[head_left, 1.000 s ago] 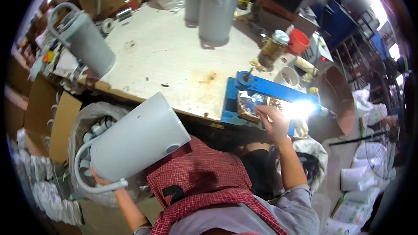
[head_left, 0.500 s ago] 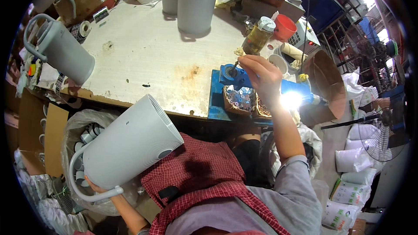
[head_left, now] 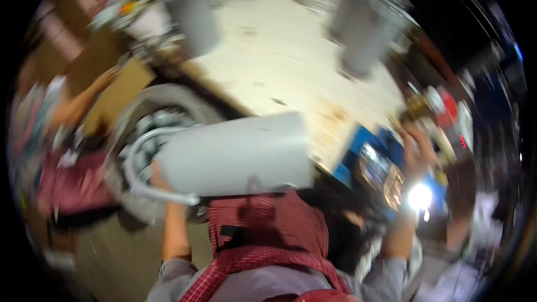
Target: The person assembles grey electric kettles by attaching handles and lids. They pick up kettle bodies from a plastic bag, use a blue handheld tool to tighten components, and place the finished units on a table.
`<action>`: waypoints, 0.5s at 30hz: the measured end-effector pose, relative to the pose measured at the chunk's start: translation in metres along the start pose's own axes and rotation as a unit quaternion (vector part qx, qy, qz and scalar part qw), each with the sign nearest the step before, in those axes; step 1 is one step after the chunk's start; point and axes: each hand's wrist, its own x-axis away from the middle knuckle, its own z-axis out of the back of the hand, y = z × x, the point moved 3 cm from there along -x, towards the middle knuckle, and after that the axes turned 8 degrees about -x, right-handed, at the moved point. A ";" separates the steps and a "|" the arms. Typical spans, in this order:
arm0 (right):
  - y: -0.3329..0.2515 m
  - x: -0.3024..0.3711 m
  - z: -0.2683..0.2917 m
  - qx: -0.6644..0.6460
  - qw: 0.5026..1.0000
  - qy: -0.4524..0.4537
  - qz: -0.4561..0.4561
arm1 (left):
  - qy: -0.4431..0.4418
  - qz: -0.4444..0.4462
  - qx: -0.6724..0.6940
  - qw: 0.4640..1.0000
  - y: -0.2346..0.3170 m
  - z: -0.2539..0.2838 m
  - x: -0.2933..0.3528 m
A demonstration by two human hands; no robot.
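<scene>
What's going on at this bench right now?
A person's left hand holds a grey cylindrical canister with a looped handle on its side. Their right hand is by a blue metal fixture, near shiny metallic pieces; blur hides whether it holds anything. More grey canisters stand on the white tabletop.

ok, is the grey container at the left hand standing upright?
No, the grey container is tipped onto its side, with the left hand at its handled end.
</scene>
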 end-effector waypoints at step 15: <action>0.033 0.014 -0.005 -0.109 0.990 -0.064 -0.062 | -0.202 0.326 0.476 0.792 0.112 0.039 -0.007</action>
